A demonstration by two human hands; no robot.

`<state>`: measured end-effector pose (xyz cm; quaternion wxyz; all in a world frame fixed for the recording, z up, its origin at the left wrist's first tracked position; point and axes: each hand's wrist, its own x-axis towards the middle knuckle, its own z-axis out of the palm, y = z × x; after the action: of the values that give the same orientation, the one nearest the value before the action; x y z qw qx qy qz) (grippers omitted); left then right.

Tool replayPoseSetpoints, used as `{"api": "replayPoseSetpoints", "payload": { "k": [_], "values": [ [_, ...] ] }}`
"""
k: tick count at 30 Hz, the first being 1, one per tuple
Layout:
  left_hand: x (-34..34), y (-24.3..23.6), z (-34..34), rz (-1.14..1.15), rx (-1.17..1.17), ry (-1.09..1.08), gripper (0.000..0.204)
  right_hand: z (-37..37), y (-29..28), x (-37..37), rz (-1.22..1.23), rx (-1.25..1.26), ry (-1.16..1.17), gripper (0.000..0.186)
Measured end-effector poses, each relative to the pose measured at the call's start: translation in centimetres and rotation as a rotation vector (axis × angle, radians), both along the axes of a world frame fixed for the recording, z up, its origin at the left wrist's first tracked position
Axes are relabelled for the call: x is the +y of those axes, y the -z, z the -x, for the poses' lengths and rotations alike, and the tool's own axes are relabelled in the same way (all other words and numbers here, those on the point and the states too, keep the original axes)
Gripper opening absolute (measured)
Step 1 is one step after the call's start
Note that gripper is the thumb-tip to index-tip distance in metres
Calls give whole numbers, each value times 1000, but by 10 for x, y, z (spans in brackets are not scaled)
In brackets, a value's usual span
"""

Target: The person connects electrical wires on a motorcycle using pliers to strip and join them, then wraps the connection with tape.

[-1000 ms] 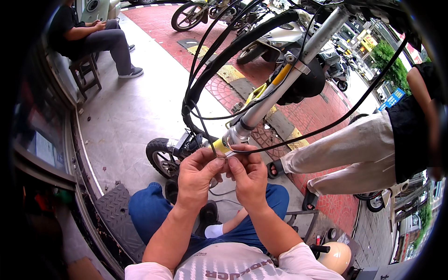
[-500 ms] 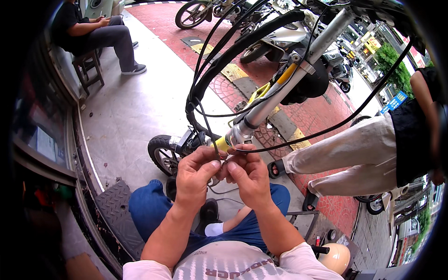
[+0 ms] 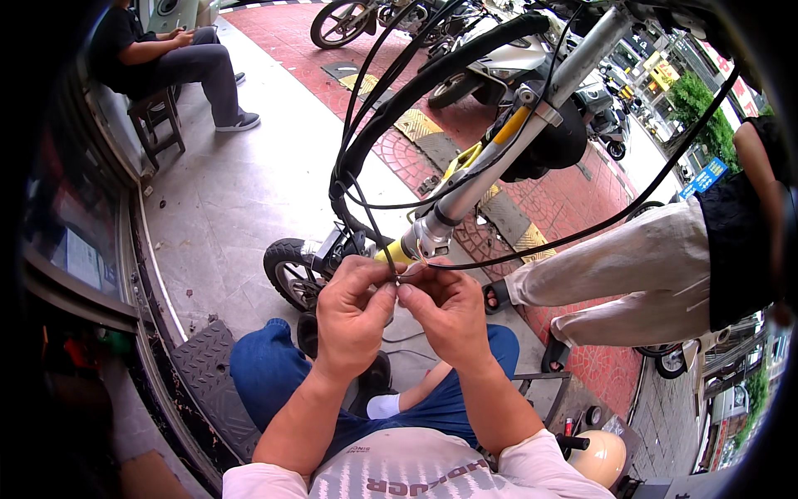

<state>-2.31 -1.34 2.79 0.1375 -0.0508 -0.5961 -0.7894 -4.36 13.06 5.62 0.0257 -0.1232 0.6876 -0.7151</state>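
My left hand (image 3: 356,312) and my right hand (image 3: 449,312) meet in front of me, fingertips pinched almost together. The left is closed on the end of a black cable (image 3: 371,218) that loops down from above. Between the fingers of my right hand is the end of another black cable (image 3: 532,252), coming in from the right. Thin wires (image 3: 410,271) show between the fingertips; how they are joined is too small to tell. Just beyond stands the silver steering tube (image 3: 490,170) of a small bike with a yellow frame, its front wheel (image 3: 291,273) to the left.
Beside me on the right a person in beige trousers (image 3: 615,274) stands close. Another sits on a stool (image 3: 156,125) at the far left. Parked motorbikes (image 3: 490,62) line the red paving. A cream helmet-like dome (image 3: 600,457) is at lower right, a ridged plate (image 3: 204,378) at lower left.
My fingertips have shifted slightly and drawn closer around the wires, with the thumbs a little lower. The standing person has moved slightly. The bike stays in place.
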Motion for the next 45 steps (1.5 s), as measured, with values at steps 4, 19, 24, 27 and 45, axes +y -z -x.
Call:
{"api": "replayPoseSetpoints", "payload": {
  "k": [4,19,24,27,45],
  "values": [
    [-1,-3,-2,135,7,-44,21,6,1,-2,39,-58,2,15],
    [-12,1,3,162,-24,73,28,26,-4,9,69,-266,-179,18],
    [-4,-3,1,-37,-115,5,22,28,5,6,53,-228,-151,12],
    [-4,-5,-2,-116,-178,24,20,20,2,-7,-15,-109,-32,13],
    [1,-3,-1,-210,-180,74,24,27,4,4,14,-213,-183,11]
  ]
}}
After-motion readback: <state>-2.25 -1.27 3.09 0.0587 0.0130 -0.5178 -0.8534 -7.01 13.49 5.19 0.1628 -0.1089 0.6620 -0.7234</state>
